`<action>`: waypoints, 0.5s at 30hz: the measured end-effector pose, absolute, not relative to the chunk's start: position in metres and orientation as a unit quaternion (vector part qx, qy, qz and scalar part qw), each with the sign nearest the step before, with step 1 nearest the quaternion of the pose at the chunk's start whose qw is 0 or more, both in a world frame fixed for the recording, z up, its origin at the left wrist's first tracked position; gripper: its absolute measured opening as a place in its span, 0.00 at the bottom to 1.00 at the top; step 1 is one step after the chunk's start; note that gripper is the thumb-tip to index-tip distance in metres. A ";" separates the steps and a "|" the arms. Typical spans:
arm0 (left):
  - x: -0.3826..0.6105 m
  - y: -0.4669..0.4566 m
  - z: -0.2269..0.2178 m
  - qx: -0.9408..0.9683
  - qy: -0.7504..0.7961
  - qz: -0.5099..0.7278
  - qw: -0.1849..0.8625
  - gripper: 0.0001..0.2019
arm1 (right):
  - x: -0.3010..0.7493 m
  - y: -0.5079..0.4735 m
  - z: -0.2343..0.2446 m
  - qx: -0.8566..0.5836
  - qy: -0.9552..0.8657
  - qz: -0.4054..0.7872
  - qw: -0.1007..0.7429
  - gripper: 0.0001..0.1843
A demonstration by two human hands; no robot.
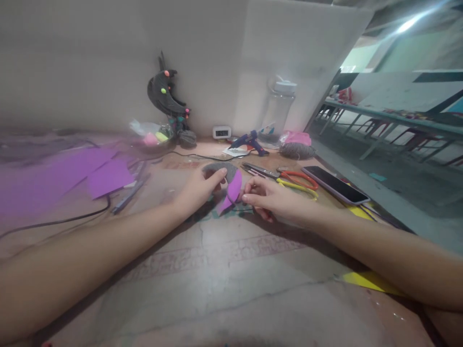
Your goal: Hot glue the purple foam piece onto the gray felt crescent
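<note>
A purple paper crescent (235,187) is held up over the table, its upper part covered with wound grey yarn (219,169). My left hand (209,184) is closed on the yarn-covered part, thumb on top. To the right of the crescent, my right hand (266,196) has its fingers pinched together on a thin grey strand that curves around the purple lower end. The fingertips partly hide that strand. Just beyond my right hand lie scissors with orange handles (300,179) and another tool with yellow handles (297,188).
Purple sheets (110,178) and a pen (130,195) lie left. Behind stand a dark crescent ornament (161,94), a small clock (222,132), a blue glue gun (249,140) and a clear bottle (278,113). A phone (336,185) and grey yarn ball (297,151) are right.
</note>
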State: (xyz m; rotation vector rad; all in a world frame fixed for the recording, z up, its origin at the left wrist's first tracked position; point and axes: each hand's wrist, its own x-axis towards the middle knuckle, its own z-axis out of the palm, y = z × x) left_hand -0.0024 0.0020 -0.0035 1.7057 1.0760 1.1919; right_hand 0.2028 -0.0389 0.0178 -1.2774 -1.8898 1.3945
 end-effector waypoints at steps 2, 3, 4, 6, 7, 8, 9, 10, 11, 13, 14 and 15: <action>-0.002 0.003 -0.004 0.672 0.427 0.467 0.386 0.13 | 0.201 -0.039 0.016 -0.455 -0.703 0.501 0.218 0.15; -0.002 0.003 -0.004 0.673 0.426 0.465 0.386 0.13 | 0.201 -0.038 0.016 -0.458 -0.726 0.469 0.211 0.13; -0.002 0.004 -0.004 0.677 0.424 0.460 0.388 0.13 | 0.200 -0.037 0.016 -0.462 -0.754 0.420 0.206 0.10; -0.002 0.006 -0.005 0.684 0.419 0.447 0.395 0.12 | 0.200 -0.037 0.017 -0.466 -0.803 0.304 0.212 0.07; -0.002 0.006 -0.006 0.687 0.420 0.439 0.398 0.13 | 0.201 -0.037 0.018 -0.461 -0.820 0.257 0.221 0.08; -0.002 0.006 -0.006 0.691 0.420 0.430 0.401 0.13 | 0.201 -0.038 0.019 -0.454 -0.830 0.222 0.234 0.08; -0.002 0.006 -0.006 0.695 0.419 0.422 0.404 0.13 | 0.202 -0.038 0.019 -0.449 -0.834 0.199 0.252 0.09; -0.002 0.004 -0.005 0.700 0.416 0.414 0.406 0.12 | 0.202 -0.038 0.019 -0.447 -0.832 0.183 0.273 0.09; -0.002 0.003 -0.005 0.706 0.412 0.409 0.406 0.12 | 0.203 -0.038 0.019 -0.446 -0.828 0.172 0.295 0.10; -0.001 -0.001 -0.002 0.717 0.403 0.396 0.408 0.11 | 0.205 -0.037 0.018 -0.449 -0.815 0.155 0.331 0.11; 0.000 -0.004 -0.001 0.722 0.400 0.389 0.410 0.10 | 0.206 -0.036 0.018 -0.451 -0.811 0.148 0.342 0.11; 0.000 -0.005 0.000 0.724 0.400 0.382 0.412 0.10 | 0.207 -0.036 0.017 -0.455 -0.807 0.143 0.346 0.11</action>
